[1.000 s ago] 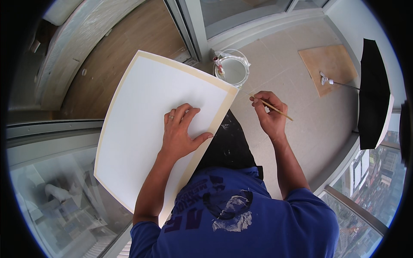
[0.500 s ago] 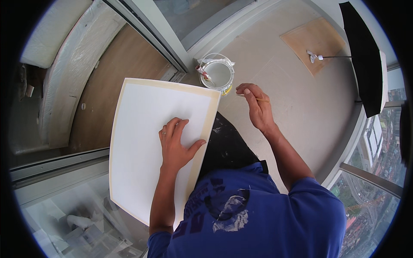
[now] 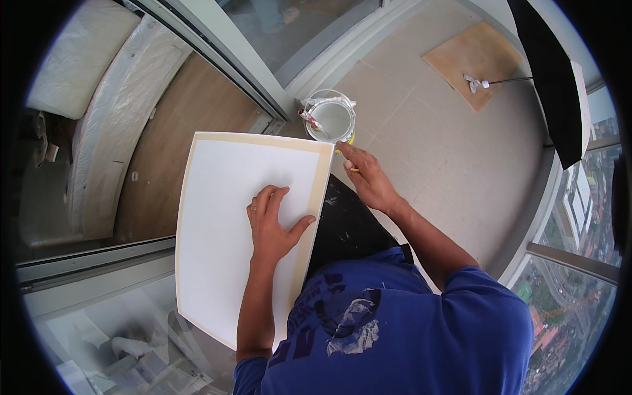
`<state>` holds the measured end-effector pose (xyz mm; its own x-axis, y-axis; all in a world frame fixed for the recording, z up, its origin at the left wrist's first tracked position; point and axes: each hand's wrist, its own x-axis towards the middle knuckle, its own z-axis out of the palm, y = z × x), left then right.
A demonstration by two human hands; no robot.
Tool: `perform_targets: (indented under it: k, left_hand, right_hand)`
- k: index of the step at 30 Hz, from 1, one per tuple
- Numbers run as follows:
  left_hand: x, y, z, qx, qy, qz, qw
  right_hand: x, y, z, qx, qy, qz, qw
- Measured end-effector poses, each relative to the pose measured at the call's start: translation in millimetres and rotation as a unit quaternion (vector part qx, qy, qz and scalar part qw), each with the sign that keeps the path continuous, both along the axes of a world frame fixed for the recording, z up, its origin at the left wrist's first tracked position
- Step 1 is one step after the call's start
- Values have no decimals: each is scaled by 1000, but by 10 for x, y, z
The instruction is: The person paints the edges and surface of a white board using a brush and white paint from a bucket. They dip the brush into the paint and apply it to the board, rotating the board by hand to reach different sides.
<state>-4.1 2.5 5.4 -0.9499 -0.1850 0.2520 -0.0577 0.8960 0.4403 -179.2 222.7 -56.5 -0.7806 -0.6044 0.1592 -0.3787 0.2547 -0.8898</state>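
Observation:
A large white panel (image 3: 214, 217) with a cream tape-like border (image 3: 326, 158) lies tilted in front of me, at the left of my lap. My left hand (image 3: 271, 224) rests on its face near the right edge, fingers and thumb apart. At the panel's far right corner, my right hand (image 3: 367, 178) has its fingers against the edge. A thin yellow-orange stick (image 3: 354, 170) shows between those fingers; most of it is hidden, and I cannot make out its tip.
Just beyond that corner stands a white bucket (image 3: 339, 118) with a wire handle and a red-handled tool (image 3: 309, 118) in it. A brown board (image 3: 464, 56) lies on the tiled floor, beside a black umbrella-like panel (image 3: 550, 79). A sliding-door frame (image 3: 243, 62) runs along the left.
My right hand has moved left and nearer, from open air to the panel's far right corner. My left hand stays on the panel. The view has shifted slightly.

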Motion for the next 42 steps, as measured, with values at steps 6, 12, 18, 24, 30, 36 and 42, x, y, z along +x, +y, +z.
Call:
perform_targets:
  k: [6,12,18,24,30,36,42]
  left_hand:
    - [-8,-2,-18,-6,11,-4,1000]
    - [4,-6,-33,-11,14,-4,1000]
    - [13,-5,-38,-13,11,-4,1000]
    - [33,-16,-44,-3,21,-2,1000]
    - [44,-25,-77,50,70,6,996]
    - [10,-7,-61,166,160,-33,973]
    - [51,-69,36,573,155,-56,803]
  right_hand:
    - [66,-19,48,26,-4,14,1000]
    - [140,5,35,36,18,39,998]
    - [219,55,64,49,18,60,997]
    - [243,192,258,94,37,72,992]
    - [43,317,546,82,141,-65,984]
    - [-98,-17,1233,98,316,-31,943]
    - [344,-860,1595,13,376,170,911]
